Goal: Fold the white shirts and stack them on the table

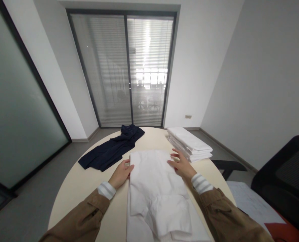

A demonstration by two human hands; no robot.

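A white garment (pixel 156 178) lies partly folded on the round table, with a rumpled folded part (pixel 171 215) near its lower end. At its upper left edge is my left hand (pixel 121 173), its thumb on top of the cloth and its fingers curled at the side, closed on that edge. My right hand (pixel 182 165) is by the upper right edge with fingers apart, the fingertips reaching the cloth's edge. Beyond my right hand sits a stack of folded white cloths (pixel 188 143).
Dark navy clothing (pixel 111 148) lies loosely across the far left of the cream table (pixel 71 198). To the right stand a black office chair (pixel 285 178) and papers (pixel 252 201) over something red (pixel 285 232). Glass doors with blinds (pixel 149 111) are behind the table.
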